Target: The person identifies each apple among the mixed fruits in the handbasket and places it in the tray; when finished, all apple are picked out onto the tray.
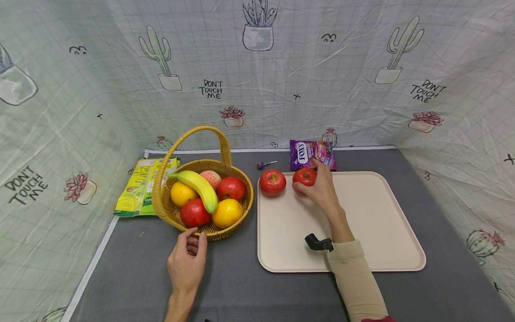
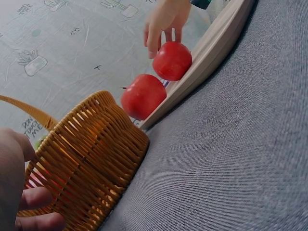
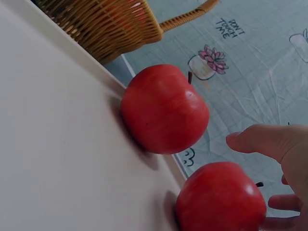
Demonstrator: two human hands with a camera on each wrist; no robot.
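My right hand reaches over the back of a beige tray, its thumb and fingers spread about a red apple. In the right wrist view the thumb stands apart from this apple; some fingertips are partly hidden behind it. A second red apple sits to its left on the tray. My left hand is at the front rim of a woven basket, fingers loosely bent. The basket holds a banana, red apples, orange fruits and a peach.
A purple candy bag lies behind the tray, with a wrapped lollipop to its left. A yellow-green packet lies left of the basket. The basket's tall handle arches up. Printed cloth encloses the grey table.
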